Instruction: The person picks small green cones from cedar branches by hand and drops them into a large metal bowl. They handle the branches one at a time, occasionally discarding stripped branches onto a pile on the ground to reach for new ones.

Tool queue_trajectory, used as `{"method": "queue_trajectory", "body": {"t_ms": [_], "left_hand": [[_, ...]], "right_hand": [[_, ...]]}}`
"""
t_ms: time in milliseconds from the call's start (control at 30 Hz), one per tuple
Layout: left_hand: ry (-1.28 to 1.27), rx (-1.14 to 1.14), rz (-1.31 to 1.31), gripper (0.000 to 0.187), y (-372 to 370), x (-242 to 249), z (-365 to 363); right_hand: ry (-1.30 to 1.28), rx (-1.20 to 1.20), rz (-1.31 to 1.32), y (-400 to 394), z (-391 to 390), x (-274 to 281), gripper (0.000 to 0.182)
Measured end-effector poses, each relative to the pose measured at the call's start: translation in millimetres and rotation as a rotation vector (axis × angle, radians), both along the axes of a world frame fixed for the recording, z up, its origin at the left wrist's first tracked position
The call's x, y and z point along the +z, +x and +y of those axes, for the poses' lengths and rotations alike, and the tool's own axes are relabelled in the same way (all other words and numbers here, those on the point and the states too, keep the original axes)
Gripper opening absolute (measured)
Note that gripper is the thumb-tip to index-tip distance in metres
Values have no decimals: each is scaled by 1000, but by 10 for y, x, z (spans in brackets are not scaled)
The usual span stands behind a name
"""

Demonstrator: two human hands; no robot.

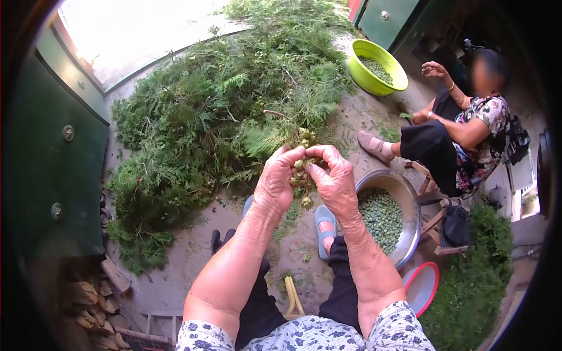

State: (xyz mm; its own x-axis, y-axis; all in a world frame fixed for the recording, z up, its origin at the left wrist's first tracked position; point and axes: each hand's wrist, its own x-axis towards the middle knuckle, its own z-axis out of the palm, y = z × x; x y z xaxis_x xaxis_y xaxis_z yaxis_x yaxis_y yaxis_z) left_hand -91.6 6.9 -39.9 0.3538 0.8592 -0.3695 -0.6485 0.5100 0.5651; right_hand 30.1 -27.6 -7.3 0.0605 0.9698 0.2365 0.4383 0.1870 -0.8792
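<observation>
A sprig with pale green seed cones [306, 138] hangs between my two hands, its lower end trailing to a brownish cone. My left hand [277, 178] pinches the sprig from the left, thumb and fingertips together. From the other side my right hand [335, 178] pinches it too, thumb and forefinger close to the cones. Beyond my hands lies a big heap of cut evergreen branches [216, 111]. By my right forearm stands a metal basin [412, 225] holding many small green cones [379, 219].
A co-worker [468, 126] sits at the right, near a yellow-green basin [383, 89] with cones inside. A red-rimmed basin [434, 284] leans at lower right beside more greenery [477, 269]. Firewood [88, 298] is stacked at lower left, below a green door [58, 158].
</observation>
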Motion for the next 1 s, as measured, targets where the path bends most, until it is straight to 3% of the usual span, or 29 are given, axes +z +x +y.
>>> {"method": "queue_trajectory", "body": {"t_ms": [67, 133, 233, 433, 533, 600, 667, 767, 933, 1000], "left_hand": [[-74, -46, -135, 29, -9, 14, 56], [-59, 24, 2, 24, 52, 2, 102], [-21, 30, -17, 15, 108, 1, 122], [-32, 113, 149, 18, 272, 45, 85], [-50, 139, 201, 21, 351, 106, 16], [-61, 128, 214, 21, 414, 171, -30], [-16, 108, 263, 20, 426, 252, -82], [-23, 126, 238, 18, 454, 237, -84], [-85, 205, 267, 12, 497, 144, -66], [-75, 119, 50, 25, 468, 43, -15]], "right_hand": [[-76, -6, 50, 36, 9, -3, 23], [-28, -6, 329, 104, 63, -49, 25], [-90, -3, 427, 263, 75, -33, 23], [-118, -118, 569, 493, 74, 38, 16], [-168, -91, 600, 556, 55, 51, 15], [-203, -111, 433, 528, 59, -40, 19], [-38, -94, 268, 537, 77, -185, 21], [-186, -67, 274, 598, 64, -114, 18], [-214, -34, 393, 620, 23, -34, 12], [-143, -120, 476, 588, 13, -41, 12]]}}
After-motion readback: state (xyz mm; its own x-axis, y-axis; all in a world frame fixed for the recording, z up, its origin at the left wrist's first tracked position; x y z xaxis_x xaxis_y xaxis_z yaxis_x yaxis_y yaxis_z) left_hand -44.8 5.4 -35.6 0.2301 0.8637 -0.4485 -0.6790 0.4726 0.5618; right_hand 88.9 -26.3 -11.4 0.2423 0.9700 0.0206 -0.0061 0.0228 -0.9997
